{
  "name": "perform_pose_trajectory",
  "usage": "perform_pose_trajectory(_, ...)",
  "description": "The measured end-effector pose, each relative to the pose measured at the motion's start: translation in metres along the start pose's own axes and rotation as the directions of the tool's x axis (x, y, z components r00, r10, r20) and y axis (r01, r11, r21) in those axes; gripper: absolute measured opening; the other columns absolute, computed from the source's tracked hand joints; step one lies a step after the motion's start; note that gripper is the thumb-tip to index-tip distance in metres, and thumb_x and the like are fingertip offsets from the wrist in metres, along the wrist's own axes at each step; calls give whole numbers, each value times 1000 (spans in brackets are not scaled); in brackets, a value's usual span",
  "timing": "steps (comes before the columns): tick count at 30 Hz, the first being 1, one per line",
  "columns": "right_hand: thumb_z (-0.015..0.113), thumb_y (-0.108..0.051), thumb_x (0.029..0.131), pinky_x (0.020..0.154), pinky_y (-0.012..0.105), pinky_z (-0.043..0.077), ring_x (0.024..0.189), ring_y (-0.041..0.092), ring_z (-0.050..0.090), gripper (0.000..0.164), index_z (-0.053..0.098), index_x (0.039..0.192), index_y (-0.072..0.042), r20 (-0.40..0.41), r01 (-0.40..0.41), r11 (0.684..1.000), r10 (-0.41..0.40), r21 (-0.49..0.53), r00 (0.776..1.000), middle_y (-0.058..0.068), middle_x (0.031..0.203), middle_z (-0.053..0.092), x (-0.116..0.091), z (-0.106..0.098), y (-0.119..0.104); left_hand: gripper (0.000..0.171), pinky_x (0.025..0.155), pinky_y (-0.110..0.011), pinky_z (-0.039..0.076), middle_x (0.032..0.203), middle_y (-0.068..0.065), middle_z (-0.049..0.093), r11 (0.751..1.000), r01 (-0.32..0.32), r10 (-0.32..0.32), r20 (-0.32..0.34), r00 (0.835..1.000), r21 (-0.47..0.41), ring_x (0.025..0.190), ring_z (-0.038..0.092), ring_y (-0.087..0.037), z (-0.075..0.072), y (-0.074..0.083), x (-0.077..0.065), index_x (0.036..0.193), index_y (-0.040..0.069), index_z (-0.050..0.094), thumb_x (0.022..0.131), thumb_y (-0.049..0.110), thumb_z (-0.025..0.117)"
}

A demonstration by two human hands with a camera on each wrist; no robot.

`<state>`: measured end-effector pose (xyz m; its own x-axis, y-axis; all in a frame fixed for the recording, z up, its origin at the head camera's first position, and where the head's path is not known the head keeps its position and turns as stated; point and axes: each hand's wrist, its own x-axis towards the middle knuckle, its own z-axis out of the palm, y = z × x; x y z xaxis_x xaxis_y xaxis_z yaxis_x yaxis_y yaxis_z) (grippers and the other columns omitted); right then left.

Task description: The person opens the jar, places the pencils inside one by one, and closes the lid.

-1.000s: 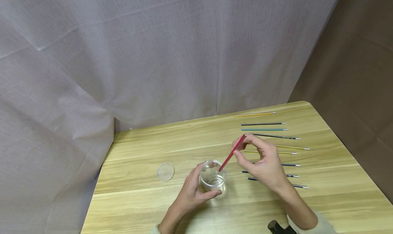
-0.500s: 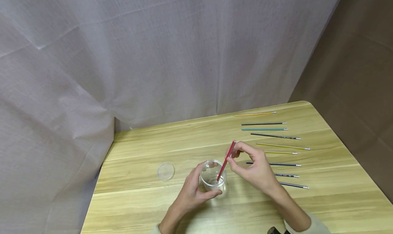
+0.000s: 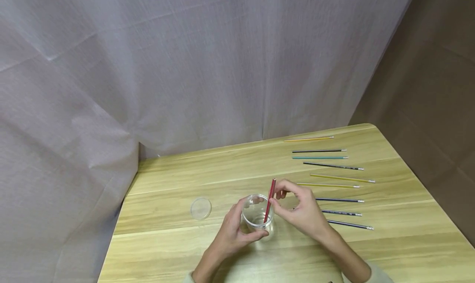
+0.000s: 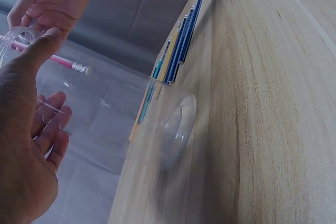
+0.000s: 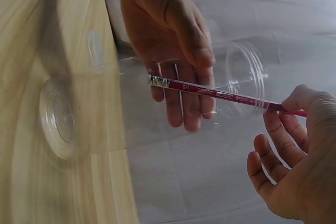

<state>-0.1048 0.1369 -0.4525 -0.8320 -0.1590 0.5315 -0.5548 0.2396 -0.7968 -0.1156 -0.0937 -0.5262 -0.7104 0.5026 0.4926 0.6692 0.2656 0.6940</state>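
Grey cloth [image 3: 200, 68] hangs behind the pale wood-grained bench [image 3: 167, 250], browner cloth [image 3: 426, 93] at its right. The left hand [image 3: 235, 227] curves its fingers round a clear jar [image 3: 271, 230]; the right hand's [image 3: 304, 213] fingers pinch a red pencil [image 5: 226, 95], eraser end inside. Nine pencils [image 3: 320, 157] lie rightward.

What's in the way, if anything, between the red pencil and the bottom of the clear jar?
Nothing visible. The right hand pinches the red pencil, its eraser end inside the open clear jar; the left hand holds the jar from outside, and the clear lid lies apart on the table.
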Motion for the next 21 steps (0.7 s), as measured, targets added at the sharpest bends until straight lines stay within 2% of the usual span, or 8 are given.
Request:
perform_pose_trajectory(3,80,9,84,80,29,52,84,18,62,32,73,102,-16,3,-9,1000,9,3,1000,-4,92,72,-1,1,1,91,108,-49,52,147,-3,62,1000,-6,6,1,1000,2,132,61,-25,0,0,0,154,13,47,78,23,97)
perform_pose_trajectory(7,80,12,82,78,28,54,82,16,63,39,70,110,-14,3,-17,1000,17,4,1000,-5,93,73,-1,2,2,92,109,-49,52,147,-4,62,1000,-16,16,5,1000,8,132,61,-26,0,0,1,154,12,46,79,23,97)
perform_pose_trajectory(14,79,15,78,79,26,53,80,19,62,54,62,125,-6,4,34,999,-34,15,999,-1,93,74,1,4,4,92,108,-50,52,149,-3,61,1000,-6,6,13,1000,9,131,61,-26,0,0,0,155,13,46,79,23,96)
perform_pose_trajectory(21,77,12,79,74,28,52,77,23,58,58,59,130,-10,64,25,999,-27,33,998,0,89,69,6,6,3,92,106,-49,53,148,-2,61,1000,10,-10,13,1000,9,128,62,-25,0,0,0,155,14,46,79,24,96)
